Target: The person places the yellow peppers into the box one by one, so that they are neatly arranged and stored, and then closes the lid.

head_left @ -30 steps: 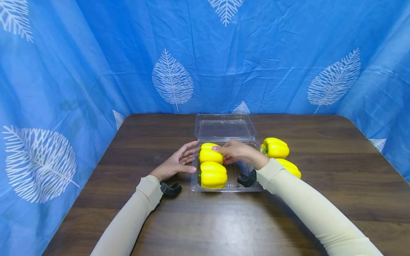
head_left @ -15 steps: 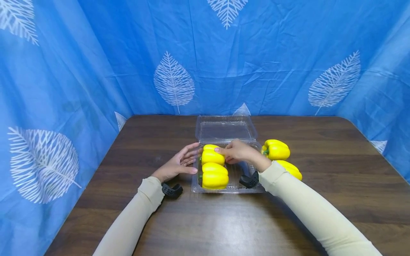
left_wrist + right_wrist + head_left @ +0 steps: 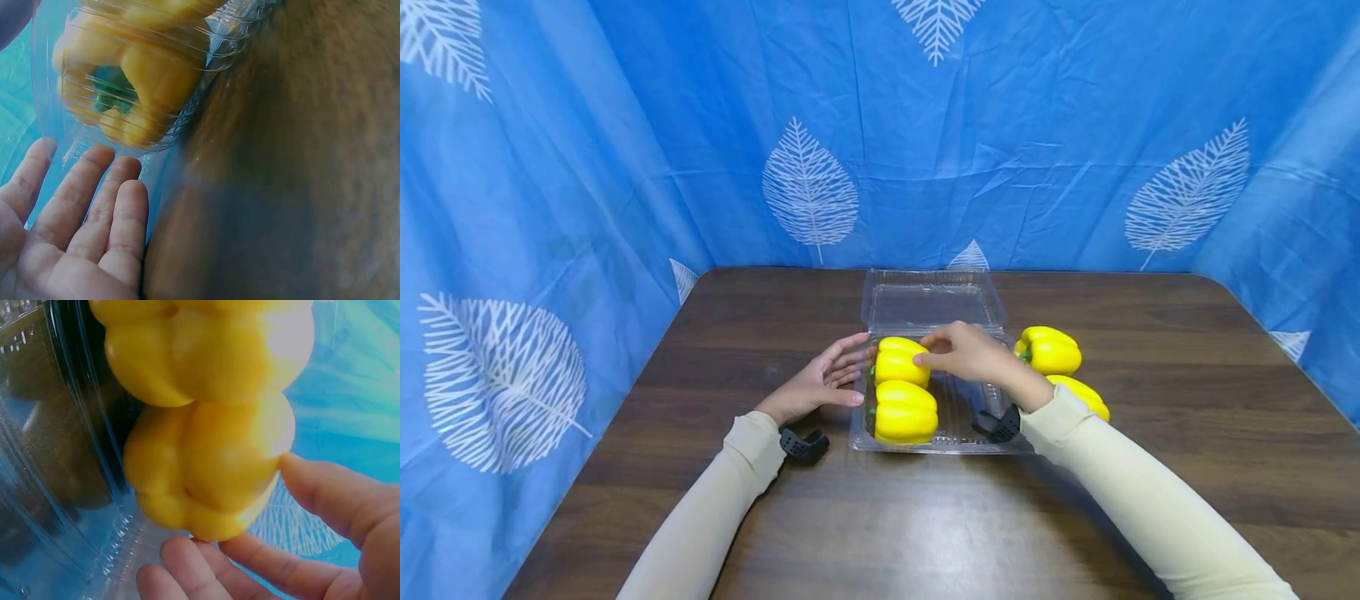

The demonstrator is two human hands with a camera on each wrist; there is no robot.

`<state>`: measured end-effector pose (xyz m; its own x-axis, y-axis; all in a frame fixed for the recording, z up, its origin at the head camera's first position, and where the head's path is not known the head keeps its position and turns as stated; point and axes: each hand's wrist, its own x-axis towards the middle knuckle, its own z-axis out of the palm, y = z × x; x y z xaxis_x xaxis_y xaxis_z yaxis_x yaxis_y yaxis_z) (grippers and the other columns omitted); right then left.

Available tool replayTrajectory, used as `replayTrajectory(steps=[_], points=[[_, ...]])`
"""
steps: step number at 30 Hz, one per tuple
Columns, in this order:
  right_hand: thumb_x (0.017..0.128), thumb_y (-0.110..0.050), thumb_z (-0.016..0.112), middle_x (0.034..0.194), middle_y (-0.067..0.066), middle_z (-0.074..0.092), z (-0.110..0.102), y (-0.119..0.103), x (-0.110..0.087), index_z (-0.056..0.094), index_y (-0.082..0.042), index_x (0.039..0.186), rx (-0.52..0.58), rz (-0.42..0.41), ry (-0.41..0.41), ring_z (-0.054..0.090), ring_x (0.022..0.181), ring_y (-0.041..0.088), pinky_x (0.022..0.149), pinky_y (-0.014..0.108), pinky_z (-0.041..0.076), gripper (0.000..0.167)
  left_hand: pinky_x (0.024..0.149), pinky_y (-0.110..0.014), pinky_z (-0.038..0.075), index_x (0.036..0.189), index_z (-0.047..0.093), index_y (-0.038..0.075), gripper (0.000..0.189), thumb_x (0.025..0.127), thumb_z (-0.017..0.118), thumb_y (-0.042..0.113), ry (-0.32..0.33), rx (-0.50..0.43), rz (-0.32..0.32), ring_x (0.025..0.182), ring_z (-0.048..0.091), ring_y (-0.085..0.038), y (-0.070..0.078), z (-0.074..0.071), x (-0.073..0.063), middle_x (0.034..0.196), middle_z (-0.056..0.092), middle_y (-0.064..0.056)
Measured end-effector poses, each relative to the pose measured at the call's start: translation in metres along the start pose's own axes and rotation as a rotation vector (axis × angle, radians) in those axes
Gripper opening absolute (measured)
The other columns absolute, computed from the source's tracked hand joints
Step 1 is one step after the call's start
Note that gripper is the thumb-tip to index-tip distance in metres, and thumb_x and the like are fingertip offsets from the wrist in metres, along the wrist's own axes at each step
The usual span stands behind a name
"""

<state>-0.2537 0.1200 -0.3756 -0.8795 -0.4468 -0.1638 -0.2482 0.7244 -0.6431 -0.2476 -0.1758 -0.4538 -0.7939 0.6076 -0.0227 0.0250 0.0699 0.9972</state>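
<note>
Two yellow bell peppers lie in the left side of a clear plastic clamshell box (image 3: 955,408): a back pepper (image 3: 898,360) and a front pepper (image 3: 906,412). My right hand (image 3: 966,354) is at the back pepper's right side, fingers loosened. In the right wrist view its thumb tip meets the edge of that pepper (image 3: 212,462), and the fingers are spread below. My left hand (image 3: 812,383) stays beside the box's left wall, fingers extended. Through that wall, the left wrist view shows a pepper's green stem (image 3: 112,87).
The box's clear lid (image 3: 932,304) is folded back toward the blue leaf-print curtain (image 3: 1052,142). Right of the box, two more yellow peppers lie on the brown wooden table (image 3: 880,517): one farther back (image 3: 1051,350), one nearer (image 3: 1084,397), partly behind my right forearm.
My right hand has loosened its hold on the back pepper and drawn slightly to the right. The peppers keep their places in the box, and my left hand stays put.
</note>
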Motion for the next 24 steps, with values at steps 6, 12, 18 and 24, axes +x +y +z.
replayTrajectory(steps=[6,12,18,24], points=[[0.102,-0.020,0.078,0.131,0.019,0.074,-0.002,0.004,-0.010,0.067,0.006,0.139,-0.019,-0.074,0.011,0.070,0.123,0.036,0.101,0.049,0.062,0.047,0.131,-0.048,0.029,0.173,0.024,0.014,0.099,0.094,0.083,0.018,-0.007,0.004,0.015,0.162,0.031,-0.034,0.000,0.000,0.000,0.176,0.031,-0.014],[0.101,-0.016,0.078,0.130,0.019,0.075,-0.008,0.003,-0.023,0.069,0.006,0.137,0.010,-0.125,0.006,0.072,0.121,0.036,0.099,0.046,0.063,0.043,0.131,-0.048,0.028,0.172,0.023,0.012,0.099,0.094,0.083,0.018,-0.010,0.001,0.019,0.162,0.031,-0.034,0.001,0.001,-0.001,0.176,0.031,-0.016],[0.100,-0.011,0.078,0.133,0.023,0.072,-0.013,0.004,-0.031,0.066,0.009,0.138,0.100,-0.182,-0.013,0.073,0.120,0.038,0.102,0.047,0.062,0.044,0.132,-0.052,0.027,0.171,0.027,0.010,0.094,0.095,0.082,0.019,-0.023,0.019,0.034,0.162,0.030,-0.036,0.001,0.001,-0.001,0.175,0.032,-0.015],[0.099,-0.012,0.080,0.129,0.020,0.074,-0.018,0.007,-0.040,0.068,0.007,0.137,0.128,-0.219,0.022,0.075,0.113,0.033,0.101,0.048,0.062,0.044,0.132,-0.055,0.027,0.166,0.035,0.003,0.087,0.096,0.082,0.023,-0.046,0.070,0.057,0.161,0.031,-0.039,0.000,0.001,-0.001,0.173,0.035,-0.018]])
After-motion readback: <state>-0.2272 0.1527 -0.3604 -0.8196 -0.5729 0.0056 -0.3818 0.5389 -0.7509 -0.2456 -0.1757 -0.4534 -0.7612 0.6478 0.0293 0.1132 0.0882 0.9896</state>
